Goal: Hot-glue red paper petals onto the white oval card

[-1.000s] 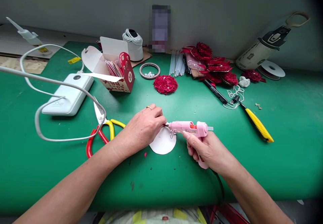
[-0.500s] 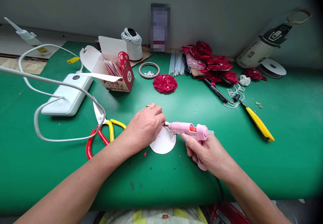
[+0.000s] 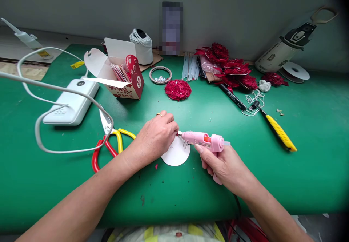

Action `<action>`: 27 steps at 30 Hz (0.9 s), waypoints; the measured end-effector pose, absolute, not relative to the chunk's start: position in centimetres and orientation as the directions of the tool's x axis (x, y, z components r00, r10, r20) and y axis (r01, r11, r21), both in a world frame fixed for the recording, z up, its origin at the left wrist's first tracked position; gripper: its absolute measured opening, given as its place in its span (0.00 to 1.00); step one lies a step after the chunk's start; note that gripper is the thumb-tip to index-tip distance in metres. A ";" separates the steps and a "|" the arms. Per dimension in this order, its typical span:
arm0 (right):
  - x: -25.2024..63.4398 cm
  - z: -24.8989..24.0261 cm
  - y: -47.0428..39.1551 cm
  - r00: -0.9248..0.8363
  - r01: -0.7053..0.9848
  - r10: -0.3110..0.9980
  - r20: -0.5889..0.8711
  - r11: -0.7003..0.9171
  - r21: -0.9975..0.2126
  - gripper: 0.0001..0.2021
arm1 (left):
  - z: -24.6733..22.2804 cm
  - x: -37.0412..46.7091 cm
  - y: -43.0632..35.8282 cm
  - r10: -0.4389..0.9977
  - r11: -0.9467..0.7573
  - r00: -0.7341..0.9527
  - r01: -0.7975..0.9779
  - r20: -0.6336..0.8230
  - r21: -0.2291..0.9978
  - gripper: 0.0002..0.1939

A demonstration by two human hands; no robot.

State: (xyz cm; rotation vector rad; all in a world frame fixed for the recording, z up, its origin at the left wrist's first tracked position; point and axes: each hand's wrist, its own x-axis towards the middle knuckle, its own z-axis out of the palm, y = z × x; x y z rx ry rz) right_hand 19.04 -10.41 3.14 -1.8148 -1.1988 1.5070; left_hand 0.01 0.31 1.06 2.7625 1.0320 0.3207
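Note:
My right hand is wrapped round the handle of a pink hot glue gun, with a clear glue stick out of its back end. The nozzle points left and meets the fingertips of my left hand. Those fingers are pinched together over the upper edge of a white round disc, which lies flat on the table. A tiny dark red bit shows at the fingertips, but what they grip is mostly hidden. The gun's wire stand hangs over the disc. Behind lies a finished-looking red ribbon flower.
Scissors with red and yellow handles lie beside my left forearm. Further left are a white power bank with a looping cable and an open box. Right are red flowers, a black marker and a yellow cutter.
Both hands, the glue gun and the disc keep nearly the same places. The whole view has shifted very slightly.

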 end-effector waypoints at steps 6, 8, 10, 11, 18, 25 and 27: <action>18.7 3.3 -10.3 -0.025 0.289 0.880 -0.475 -0.449 -0.846 0.19 | 0.6 -0.1 0.4 0.655 -0.749 0.739 0.609 0.155 0.260 0.10; 18.7 3.2 -10.3 -0.012 0.293 0.875 -0.484 -0.460 -0.838 0.20 | 0.5 -0.1 0.4 0.656 -0.749 0.738 0.609 0.157 0.262 0.11; 18.6 3.0 -10.3 0.005 0.298 0.867 -0.498 -0.476 -0.827 0.22 | 0.5 -0.1 0.4 0.655 -0.750 0.738 0.608 0.163 0.261 0.11; 18.6 3.0 -10.3 0.008 0.295 0.865 -0.501 -0.481 -0.826 0.22 | 0.5 -0.1 0.4 0.655 -0.750 0.737 0.609 0.165 0.258 0.11; 18.8 3.0 -11.0 0.007 0.269 0.873 -0.487 -0.471 -0.840 0.19 | 0.3 -0.1 0.3 0.646 -0.762 0.741 0.610 0.185 0.217 0.10; 18.6 3.1 -11.5 0.016 0.283 0.879 -0.477 -0.461 -0.841 0.19 | 0.3 0.1 0.3 0.654 -0.756 0.736 0.622 0.178 0.205 0.12; 18.4 3.1 -11.3 0.008 0.289 0.880 -0.475 -0.457 -0.841 0.18 | 0.4 0.1 0.2 0.657 -0.752 0.735 0.625 0.169 0.208 0.11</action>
